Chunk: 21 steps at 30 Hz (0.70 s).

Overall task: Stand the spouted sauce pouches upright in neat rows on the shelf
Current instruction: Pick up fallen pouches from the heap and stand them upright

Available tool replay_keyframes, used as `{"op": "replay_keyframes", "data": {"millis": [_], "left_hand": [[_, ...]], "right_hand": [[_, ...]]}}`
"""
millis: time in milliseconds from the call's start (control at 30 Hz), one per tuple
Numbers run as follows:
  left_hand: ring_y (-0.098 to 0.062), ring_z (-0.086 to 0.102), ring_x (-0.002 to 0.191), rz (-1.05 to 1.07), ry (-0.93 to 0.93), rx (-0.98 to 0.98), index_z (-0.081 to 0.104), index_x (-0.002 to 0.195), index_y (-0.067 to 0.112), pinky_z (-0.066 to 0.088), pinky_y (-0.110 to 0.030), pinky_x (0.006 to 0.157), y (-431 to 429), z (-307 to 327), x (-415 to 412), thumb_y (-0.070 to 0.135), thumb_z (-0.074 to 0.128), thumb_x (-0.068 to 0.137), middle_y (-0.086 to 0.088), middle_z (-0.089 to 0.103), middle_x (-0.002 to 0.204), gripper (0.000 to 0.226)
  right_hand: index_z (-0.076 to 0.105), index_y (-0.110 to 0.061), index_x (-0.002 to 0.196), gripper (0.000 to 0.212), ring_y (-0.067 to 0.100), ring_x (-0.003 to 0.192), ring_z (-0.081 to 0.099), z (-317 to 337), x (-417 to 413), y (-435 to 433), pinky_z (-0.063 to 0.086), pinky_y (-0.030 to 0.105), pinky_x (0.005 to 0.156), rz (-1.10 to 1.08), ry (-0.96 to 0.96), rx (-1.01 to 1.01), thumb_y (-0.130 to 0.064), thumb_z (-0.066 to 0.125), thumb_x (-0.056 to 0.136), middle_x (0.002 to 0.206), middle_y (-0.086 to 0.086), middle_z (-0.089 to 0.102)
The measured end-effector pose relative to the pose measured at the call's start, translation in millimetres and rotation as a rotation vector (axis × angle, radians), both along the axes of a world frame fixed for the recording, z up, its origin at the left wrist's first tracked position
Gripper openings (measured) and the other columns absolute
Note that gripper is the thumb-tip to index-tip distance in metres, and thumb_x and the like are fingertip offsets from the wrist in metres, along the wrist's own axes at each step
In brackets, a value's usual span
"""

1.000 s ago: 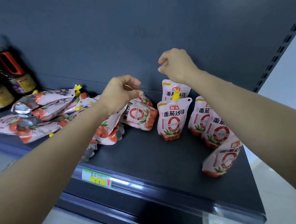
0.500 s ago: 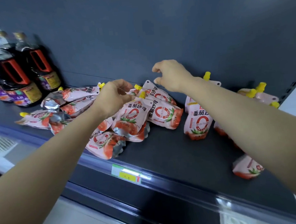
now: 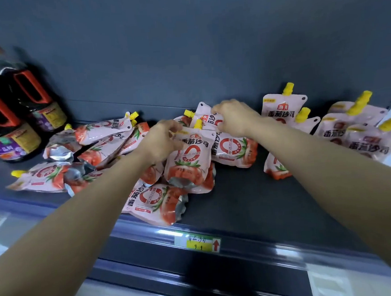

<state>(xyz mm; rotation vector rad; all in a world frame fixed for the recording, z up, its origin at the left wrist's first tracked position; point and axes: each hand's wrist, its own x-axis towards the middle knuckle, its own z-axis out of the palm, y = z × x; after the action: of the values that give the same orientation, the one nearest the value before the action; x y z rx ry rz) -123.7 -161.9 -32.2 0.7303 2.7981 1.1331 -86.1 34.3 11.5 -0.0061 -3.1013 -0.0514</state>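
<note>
Now — left hand on pouch

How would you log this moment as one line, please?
left hand: grips front pouch | right hand: grips rear pouch | upright pouches: right side | toppled pouches: left side

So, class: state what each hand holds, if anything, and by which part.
The left hand grips the front pouch by its upper left corner; the right hand grips the tilted pouch behind by its top edge.
</note>
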Motion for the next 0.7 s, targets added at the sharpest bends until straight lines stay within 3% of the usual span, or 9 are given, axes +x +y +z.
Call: {"op": "replay_keyframes", "data": {"millis": [167, 333, 533, 700], "left_hand": [[-0.018, 0.048, 0.110, -0.078, -0.019, -0.096, 0.052, 0.127, 0.012, 0.034, -0.019, 0.086, 2.0, -4.8, -12.5, 0.015, 0.076, 0.075, -0.008, 0.043, 0.130, 0.058], [-0.028, 0.038, 0.128, -0.143, -0.072, -0.157, 0.044, 0.135, 0.015, 0.036, -0.036, 0.106, 4.2, 0.2, -23.1, 0.015, 0.078, 0.073, -0.009, 0.038, 0.136, 0.071], [-0.026, 0.049, 0.122, -0.168, -0.215, -0.127, 0.040, 0.139, 0.014, 0.044, -0.036, 0.100, 10.9, 6.3, -29.5, 0.016, 0.079, 0.072, -0.006, 0.044, 0.140, 0.077], [-0.023, 0.061, 0.102, -0.088, -0.345, -0.028, 0.054, 0.124, 0.007, 0.049, -0.031, 0.085, 16.2, 7.8, -29.0, 0.014, 0.079, 0.072, -0.003, 0.063, 0.111, 0.059]], "right_hand": [[0.051, -0.013, 0.129, 0.045, 0.032, 0.116, 0.050, -11.5, -5.1, 5.2, 0.047, 0.041, 0.094, -0.026, -0.086, 0.058, -0.018, 0.062, 0.085, 0.124, 0.013, 0.055], [0.054, -0.014, 0.116, 0.041, 0.030, 0.108, 0.055, -20.2, -10.7, 7.9, 0.050, 0.038, 0.086, -0.052, -0.174, 0.042, -0.021, 0.071, 0.079, 0.119, 0.010, 0.058], [0.050, -0.011, 0.126, 0.058, 0.028, 0.105, 0.057, -21.7, -17.8, 7.1, 0.051, 0.038, 0.088, -0.113, -0.210, -0.104, -0.022, 0.077, 0.076, 0.120, 0.010, 0.056], [0.048, -0.009, 0.126, 0.060, 0.025, 0.103, 0.056, -25.8, -16.2, 7.6, 0.045, 0.029, 0.077, -0.140, -0.204, -0.240, -0.018, 0.079, 0.075, 0.119, 0.008, 0.057]]}}
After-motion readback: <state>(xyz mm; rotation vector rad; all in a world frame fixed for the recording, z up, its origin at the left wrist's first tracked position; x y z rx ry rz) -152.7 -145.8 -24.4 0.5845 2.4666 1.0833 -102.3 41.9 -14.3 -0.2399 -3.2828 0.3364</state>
